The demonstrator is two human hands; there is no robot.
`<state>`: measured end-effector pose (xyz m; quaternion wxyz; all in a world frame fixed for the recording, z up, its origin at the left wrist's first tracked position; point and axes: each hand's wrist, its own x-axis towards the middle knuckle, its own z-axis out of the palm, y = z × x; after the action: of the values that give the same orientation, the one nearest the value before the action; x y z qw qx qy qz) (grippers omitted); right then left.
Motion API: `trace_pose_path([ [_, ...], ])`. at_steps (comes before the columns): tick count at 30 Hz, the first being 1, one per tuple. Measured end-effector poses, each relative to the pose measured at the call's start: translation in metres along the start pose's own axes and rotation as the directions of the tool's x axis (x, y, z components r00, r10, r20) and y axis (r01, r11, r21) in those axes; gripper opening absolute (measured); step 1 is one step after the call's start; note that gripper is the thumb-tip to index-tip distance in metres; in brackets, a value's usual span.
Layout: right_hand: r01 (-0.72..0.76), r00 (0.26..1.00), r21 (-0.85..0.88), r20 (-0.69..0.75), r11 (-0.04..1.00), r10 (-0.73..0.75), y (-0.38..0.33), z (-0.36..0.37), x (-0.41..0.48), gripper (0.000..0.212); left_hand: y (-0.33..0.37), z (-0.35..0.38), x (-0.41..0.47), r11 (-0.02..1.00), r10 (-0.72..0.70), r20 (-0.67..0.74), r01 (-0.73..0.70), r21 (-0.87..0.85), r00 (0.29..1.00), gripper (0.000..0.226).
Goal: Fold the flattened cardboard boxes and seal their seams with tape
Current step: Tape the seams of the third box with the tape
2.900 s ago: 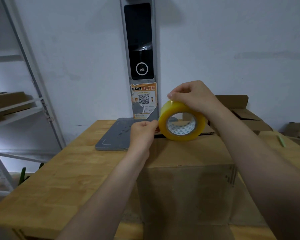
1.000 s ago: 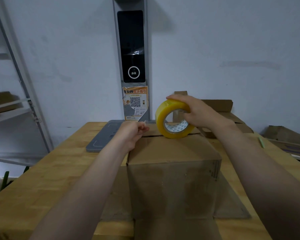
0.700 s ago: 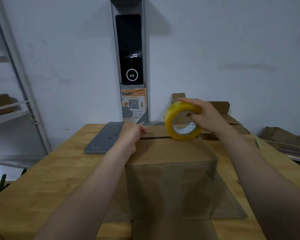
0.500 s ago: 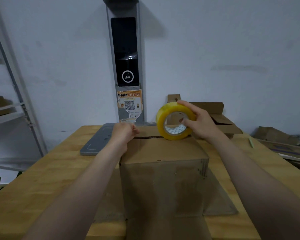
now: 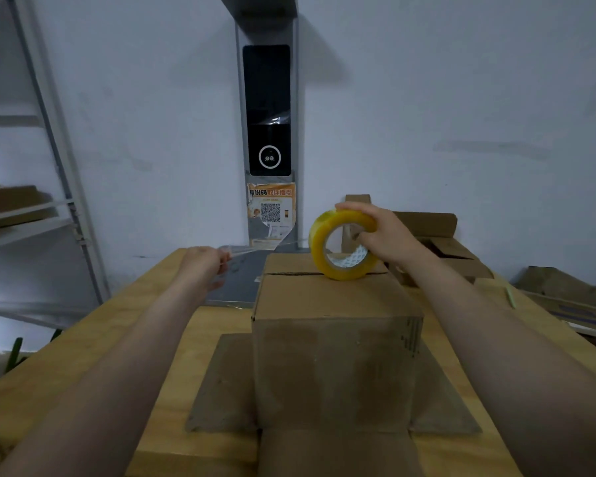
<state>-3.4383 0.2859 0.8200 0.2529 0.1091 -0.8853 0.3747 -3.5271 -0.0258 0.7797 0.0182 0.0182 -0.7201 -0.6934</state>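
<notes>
A folded cardboard box (image 5: 331,297) stands upside down on the wooden table (image 5: 93,342), its lower flaps spread flat around it. A seam runs across its top near the far edge. My right hand (image 5: 384,237) grips a yellow tape roll (image 5: 324,247) standing on edge on the box top at the seam. My left hand (image 5: 205,265), out to the left of the box, pinches the free end of a clear tape strip (image 5: 258,247) stretched from the roll.
A grey flat base plate (image 5: 241,280) with a tall scanner column (image 5: 267,132) stands behind the box. More cardboard boxes (image 5: 441,242) lie at the back right. A metal shelf rack (image 5: 49,166) stands to the left. A green pen (image 5: 510,294) lies on the right.
My left hand has pulled the tape end further left, away from the box, lengthening the strip. The roll stays on the box top under my right hand.
</notes>
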Motion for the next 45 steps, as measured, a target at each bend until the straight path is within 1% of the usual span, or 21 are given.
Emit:
trace_pose_path([
  [2, -0.037, 0.998, 0.11, -0.037, 0.993, 0.041, 0.006, 0.007, -0.011, 0.07, -0.006, -0.003, 0.004, 1.0, -0.013, 0.001, 0.013, -0.001, 1.0, 0.016],
  [4, -0.031, 0.998, 0.107, -0.051, 0.994, 0.036, 0.007, 0.009, -0.015, 0.07, -0.008, -0.005, 0.007, 0.999, -0.037, 0.009, 0.037, -0.004, 0.999, 0.013],
  [6, 0.005, 0.999, 0.026, -0.042, 1.0, -0.004, 0.004, 0.005, -0.011, 0.069, -0.008, -0.006, 0.01, 0.999, -0.039, 0.009, 0.039, 0.004, 0.999, 0.014],
  [9, 0.052, 0.999, -0.139, 0.005, 0.989, -0.051, -0.003, -0.005, -0.005, 0.071, -0.008, -0.016, 0.014, 0.999, -0.007, -0.028, 0.008, 0.039, 1.0, 0.016],
  [14, 0.05, 0.997, -0.27, 0.074, 0.962, -0.032, -0.008, -0.024, -0.001, 0.073, -0.011, -0.02, 0.019, 0.997, 0.016, 0.009, -0.016, 0.071, 1.0, 0.011],
  [17, 0.058, 0.993, -0.358, 0.113, 0.932, -0.019, -0.01, -0.028, 0.004, 0.074, -0.016, -0.014, 0.019, 0.997, 0.017, 0.027, -0.019, 0.072, 0.999, 0.015],
  [19, 0.056, 0.992, -0.409, 0.128, 0.911, -0.004, -0.012, -0.03, 0.005, 0.075, -0.022, -0.01, 0.019, 0.997, -0.003, 0.043, -0.001, 0.074, 0.999, 0.015],
  [23, 0.054, 0.989, -0.485, 0.146, 0.873, 0.02, -0.019, -0.028, 0.007, 0.075, -0.034, -0.005, 0.02, 0.994, -0.086, 0.067, 0.081, 0.07, 0.994, 0.014],
  [29, 0.069, 0.989, -0.596, 0.147, 0.8, 0.024, -0.032, -0.011, 0.012, 0.07, -0.048, -0.007, 0.021, 0.99, -0.127, 0.088, 0.121, 0.067, 0.988, 0.013],
  [33, 0.064, 0.992, -0.621, 0.127, 0.781, 0.02, -0.037, -0.003, 0.012, 0.072, -0.06, -0.011, 0.022, 0.989, -0.147, 0.098, 0.145, 0.028, 0.984, 0.01],
  [39, 0.038, 0.994, -0.642, 0.103, 0.766, 0.038, -0.045, 0.004, 0.008, 0.066, -0.069, -0.012, 0.023, 0.987, -0.159, 0.105, 0.162, -0.015, 0.982, 0.011],
  [45, 0.017, 0.994, -0.65, 0.093, 0.76, 0.057, -0.048, 0.005, 0.007, 0.064, -0.058, -0.029, 0.028, 0.996, -0.08, 0.067, 0.082, -0.038, 0.995, 0.011],
])
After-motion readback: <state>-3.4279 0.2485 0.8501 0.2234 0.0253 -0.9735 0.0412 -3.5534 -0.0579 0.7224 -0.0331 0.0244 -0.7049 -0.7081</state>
